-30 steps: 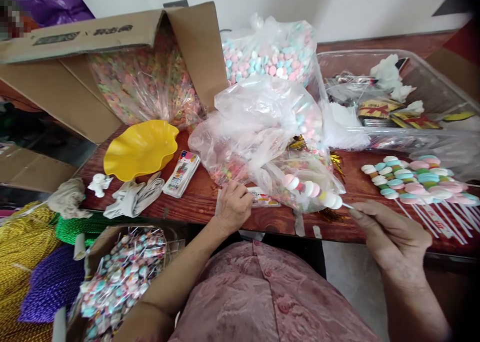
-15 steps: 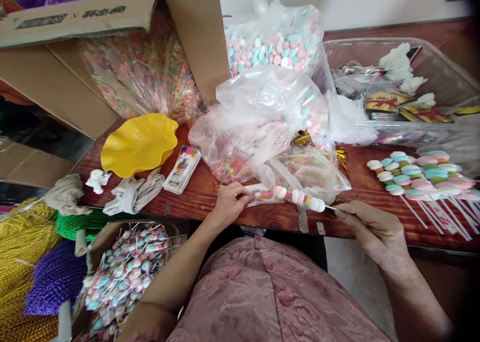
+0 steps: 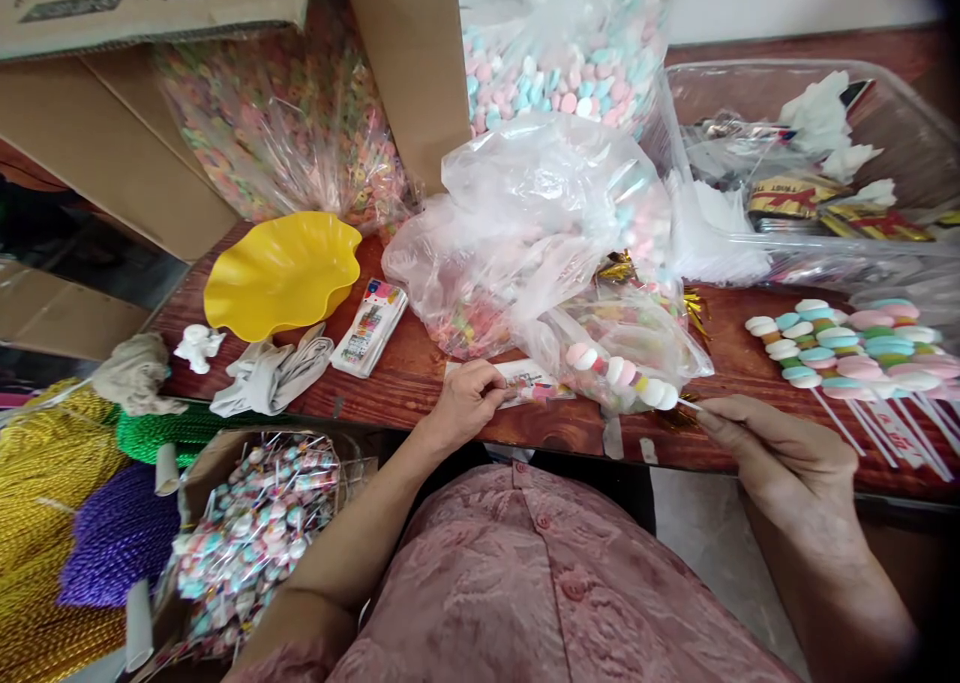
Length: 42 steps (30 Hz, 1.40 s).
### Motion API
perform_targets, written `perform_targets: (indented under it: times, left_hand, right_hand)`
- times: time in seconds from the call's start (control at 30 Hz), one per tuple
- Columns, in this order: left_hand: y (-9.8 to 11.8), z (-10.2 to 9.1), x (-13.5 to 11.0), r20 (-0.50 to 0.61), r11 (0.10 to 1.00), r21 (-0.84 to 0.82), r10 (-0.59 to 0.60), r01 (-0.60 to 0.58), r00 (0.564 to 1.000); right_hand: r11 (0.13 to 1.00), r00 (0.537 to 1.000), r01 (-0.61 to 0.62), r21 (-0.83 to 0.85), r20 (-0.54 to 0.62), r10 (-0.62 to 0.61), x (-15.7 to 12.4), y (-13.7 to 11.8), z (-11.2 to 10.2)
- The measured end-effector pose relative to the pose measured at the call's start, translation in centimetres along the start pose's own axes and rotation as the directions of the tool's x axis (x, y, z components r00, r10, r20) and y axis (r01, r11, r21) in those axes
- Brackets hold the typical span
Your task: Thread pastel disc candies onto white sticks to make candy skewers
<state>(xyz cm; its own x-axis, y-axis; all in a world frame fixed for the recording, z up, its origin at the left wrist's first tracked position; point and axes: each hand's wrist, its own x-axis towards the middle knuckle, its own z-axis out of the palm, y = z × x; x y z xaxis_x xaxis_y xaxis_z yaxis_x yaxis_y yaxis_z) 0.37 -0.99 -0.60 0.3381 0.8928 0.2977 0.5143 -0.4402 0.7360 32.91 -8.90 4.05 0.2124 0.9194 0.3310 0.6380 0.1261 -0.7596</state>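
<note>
Pinching a white stick of round pastel candies (image 3: pixel 618 371) above the tabletop (image 3: pixel 409 388) in the right hand (image 3: pixel 795 458), a clear printed plastic sleeve (image 3: pixel 531 379) in the left hand (image 3: pixel 466 401); seemingly bagging, needing it opened.

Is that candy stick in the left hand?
No, the right hand holds the candy stick by its thin end.

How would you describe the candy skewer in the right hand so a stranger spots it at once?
On the wooden table, find the clear bags heaped mid-picture. Just before them, the right hand pinches the candy skewer by its white stick, pieces pointing left. Unlike the bunch lying to the right, it is alone, held, and shows no blue.
</note>
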Motion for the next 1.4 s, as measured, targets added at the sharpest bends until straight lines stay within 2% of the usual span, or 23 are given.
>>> perform_targets:
  times: [0.1,0.23,0.33,0.4,0.53,0.63,0.77,0.93,1.17,1.4]
  left_hand:
    - [0.3,-0.1,0.2,0.090,0.991,0.128,0.013,-0.025,0.996]
    - [0.9,-0.9,0.6,0.245,0.957,0.273,0.026,-0.094,0.969]
    - [1.0,-1.2,0.8,0.292,0.937,0.325,0.026,-0.125,0.956]
    - [0.7,-1.1,0.8,0.260,0.953,0.283,0.034,-0.110,0.965]
    - [0.1,-0.7,0.9,0.129,0.997,0.067,0.025,-0.033,0.991]
    - [-0.4,-0.7,1.1,0.101,1.000,-0.017,0.023,-0.021,0.995]
    - [-1.0,-1.1,1.4,0.125,0.997,-0.056,0.060,-0.053,0.990]
    - [-1.7,-1.5,1.4,0.149,0.992,-0.098,0.091,-0.077,0.985]
    - [-1.7,-1.4,1.6,0.175,0.992,-0.097,0.101,-0.085,0.979]
    - [-1.5,-1.6,1.7,0.190,0.991,-0.088,0.117,-0.102,0.975]
  right_hand:
    - [0.991,1.000,0.022,0.129,0.016,-0.024,-0.4,-0.2,-0.2]
    - [0.990,0.991,0.074,0.121,0.106,-0.087,-1.0,0.4,-0.2]
    - [0.990,0.985,0.068,0.119,0.149,-0.086,-1.8,1.1,-0.2]
    - [0.990,0.986,0.062,0.130,0.146,-0.081,-2.3,1.4,-0.2]
    - [0.989,0.987,0.066,0.134,0.136,-0.084,-2.8,1.4,-0.2]
    - [0.987,0.985,0.097,0.130,0.130,-0.114,-2.5,1.1,0.0]
    - [0.983,0.976,0.139,0.120,0.151,-0.157,-1.8,0.9,0.4]
    - [0.979,0.982,0.132,0.152,0.116,-0.151,-1.7,0.8,1.0]
    - [0.978,0.976,0.146,0.149,0.137,-0.166,-2.0,0.4,2.0]
    - [0.937,0.917,0.343,0.061,0.197,-0.348,-2.0,0.4,2.1]
